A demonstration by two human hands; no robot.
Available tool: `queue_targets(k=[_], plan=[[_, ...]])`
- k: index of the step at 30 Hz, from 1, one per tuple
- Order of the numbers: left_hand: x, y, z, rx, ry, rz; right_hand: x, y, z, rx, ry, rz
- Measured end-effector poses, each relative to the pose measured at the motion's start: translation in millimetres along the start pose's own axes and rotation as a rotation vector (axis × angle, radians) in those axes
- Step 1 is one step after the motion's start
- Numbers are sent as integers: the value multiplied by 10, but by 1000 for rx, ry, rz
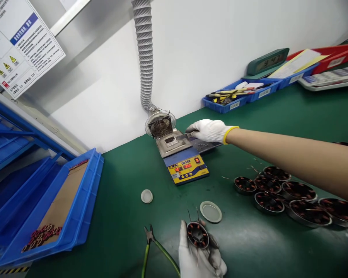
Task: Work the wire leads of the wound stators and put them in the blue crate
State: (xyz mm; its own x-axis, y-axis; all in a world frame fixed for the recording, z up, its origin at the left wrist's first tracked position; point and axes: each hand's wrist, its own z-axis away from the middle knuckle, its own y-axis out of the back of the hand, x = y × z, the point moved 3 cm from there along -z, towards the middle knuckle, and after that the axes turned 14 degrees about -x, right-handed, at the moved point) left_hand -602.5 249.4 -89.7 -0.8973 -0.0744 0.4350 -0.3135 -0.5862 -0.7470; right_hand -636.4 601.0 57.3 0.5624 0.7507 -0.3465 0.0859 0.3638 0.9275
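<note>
Copper-wound stator (193, 230), six o'clock, seems stiff; our left fingers (183, 234) rightly hold its rim. Right fingers (195, 126), twelve o'clock: grip unclear.

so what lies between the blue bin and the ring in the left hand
In the head view, green-handled pliers lie between the bin and the ring, a small white cap farther back.
</note>
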Motion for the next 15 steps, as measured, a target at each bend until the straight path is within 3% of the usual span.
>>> queue_targets(k=[8, 15], plan=[[28, -97, 87, -29, -3, -22, -283, -118, 120, -67, -54, -96], [50, -173, 134, -45, -8, -13, -553, -267, 178, -164, -53, -370]])
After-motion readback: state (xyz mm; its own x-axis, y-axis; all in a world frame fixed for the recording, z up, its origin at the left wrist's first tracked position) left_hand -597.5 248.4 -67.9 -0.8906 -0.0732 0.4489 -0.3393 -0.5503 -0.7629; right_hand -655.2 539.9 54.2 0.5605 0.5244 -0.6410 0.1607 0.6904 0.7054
